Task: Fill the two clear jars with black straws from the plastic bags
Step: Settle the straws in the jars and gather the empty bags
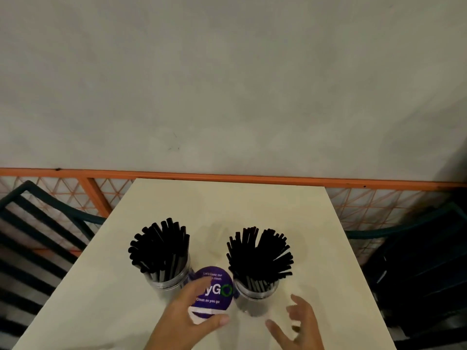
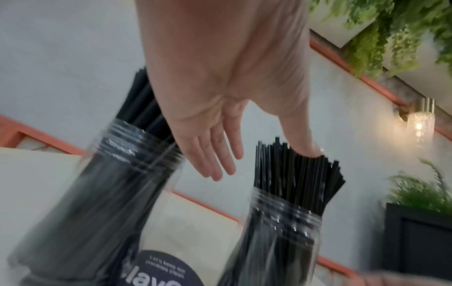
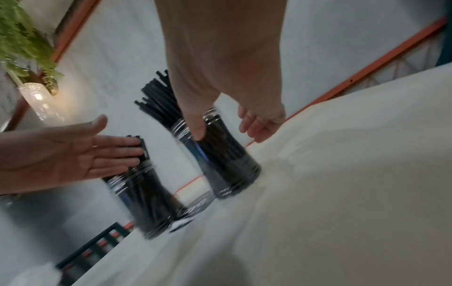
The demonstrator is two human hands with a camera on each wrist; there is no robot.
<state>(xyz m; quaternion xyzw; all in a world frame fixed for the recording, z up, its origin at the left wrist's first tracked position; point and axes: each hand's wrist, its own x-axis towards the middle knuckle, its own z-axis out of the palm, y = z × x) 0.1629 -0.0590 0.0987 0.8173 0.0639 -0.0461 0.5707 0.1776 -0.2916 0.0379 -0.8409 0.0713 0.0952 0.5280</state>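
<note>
Two clear jars stand on the cream table (image 1: 252, 205), both packed with upright black straws. The left jar (image 1: 174, 279) holds one bunch of straws (image 1: 161, 246); the right jar (image 1: 255, 296) holds the other bunch (image 1: 260, 253). My left hand (image 1: 197, 301) hovers open just in front of the gap between them, fingers straight, holding nothing. In the left wrist view that hand (image 2: 259, 154) hangs flat between the left jar (image 2: 97, 193) and the right jar (image 2: 276, 232). My right hand (image 1: 285, 314) is spread and empty, near the right jar (image 3: 227, 162). No plastic bags are in view.
A round purple sticker (image 1: 217, 291) lies on the table between the jars. Dark slatted chairs stand to the left (image 1: 38, 236) and right (image 1: 417, 261). An orange railing (image 1: 252, 179) runs behind the table's far edge, with a pale wall beyond.
</note>
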